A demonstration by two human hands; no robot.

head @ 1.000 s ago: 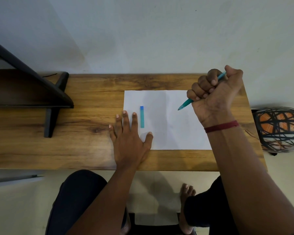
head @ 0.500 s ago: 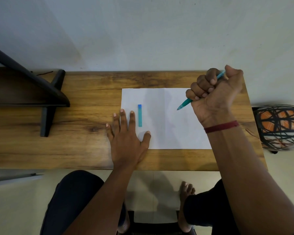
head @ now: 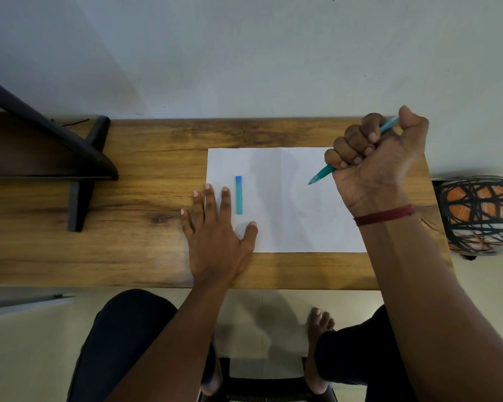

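A white sheet of paper lies on the wooden table. My left hand rests flat on the sheet's left edge, fingers straight and spread. Just right of its fingers, a small teal pen cap lies on the paper. My right hand grips a teal pen in a fist above the sheet's right side. The pen's tip points down and left, close over the paper. A red thread circles that wrist.
A black slanted stand occupies the table's left part. Off the right end sits an orange and black patterned round object. A pale wall runs behind the table. My knees and bare feet show below the front edge.
Both hands keep their pose and grip. The view has shifted slightly, so the table and paper sit a little lower left in frame.
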